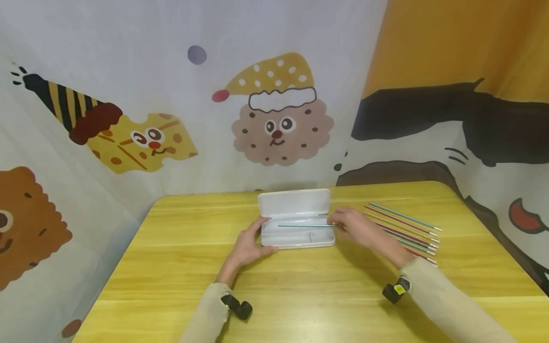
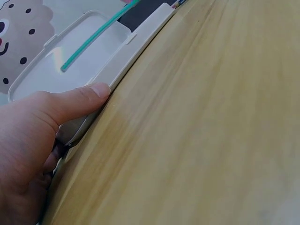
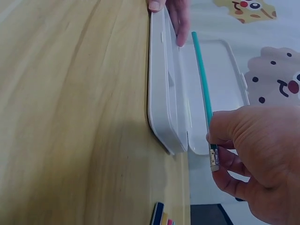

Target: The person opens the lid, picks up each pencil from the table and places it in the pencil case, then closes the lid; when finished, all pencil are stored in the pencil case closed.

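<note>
A white pencil case (image 1: 285, 241) lies on the table with its lid (image 1: 294, 203) raised at the back. My left hand (image 1: 247, 245) grips its left end, thumb against the front wall (image 2: 77, 105) and fingers reaching to the back. In my right hand (image 1: 353, 227) is a teal pencil (image 1: 302, 225), pinched near its eraser end between thumb and fingers. The pencil is held level above the case's long compartment, its other end pointing left. In the right wrist view the teal pencil (image 3: 202, 75) shows a silver ferrule and white eraser tip below the thumb (image 3: 225, 124).
Several more pencils (image 1: 405, 218) lie side by side to the right of the case, eraser ends toward the right, partly hidden by the right forearm. A small divider (image 1: 311, 237) stands in the case. Behind the wooden table (image 1: 193, 228) hangs a printed curtain (image 1: 206, 157).
</note>
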A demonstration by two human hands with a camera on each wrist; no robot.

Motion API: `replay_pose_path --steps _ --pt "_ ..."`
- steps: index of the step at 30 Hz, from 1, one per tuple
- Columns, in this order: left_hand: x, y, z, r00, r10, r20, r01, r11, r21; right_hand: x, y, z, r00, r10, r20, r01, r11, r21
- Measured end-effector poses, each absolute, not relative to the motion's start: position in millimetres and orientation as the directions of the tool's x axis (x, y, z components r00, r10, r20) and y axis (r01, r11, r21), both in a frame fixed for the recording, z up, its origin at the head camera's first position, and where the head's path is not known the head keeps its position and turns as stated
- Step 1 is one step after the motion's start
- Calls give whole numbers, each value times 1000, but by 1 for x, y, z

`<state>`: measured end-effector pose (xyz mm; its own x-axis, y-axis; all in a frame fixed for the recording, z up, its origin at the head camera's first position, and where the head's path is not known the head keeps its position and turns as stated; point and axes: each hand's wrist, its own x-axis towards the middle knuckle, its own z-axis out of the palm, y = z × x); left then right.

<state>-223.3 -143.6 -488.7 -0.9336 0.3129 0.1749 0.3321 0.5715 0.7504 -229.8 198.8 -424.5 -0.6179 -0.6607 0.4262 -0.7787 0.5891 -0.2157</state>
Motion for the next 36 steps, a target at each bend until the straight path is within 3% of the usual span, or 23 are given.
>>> replay_pose_path --steps 14,21,36 --pt "-222 -145 -487 -933 316 174 331 557 762 -246 171 -421 -590 -728 349 -807 542 -234" --pt "-220 -145 -487 -930 317 184 341 562 753 -252 165 -427 -610 -728 312 -792 551 -261" --pt "-222 -143 -487 -928 325 184 345 559 753 -258 160 -433 -575 -755 317 -818 520 -246"
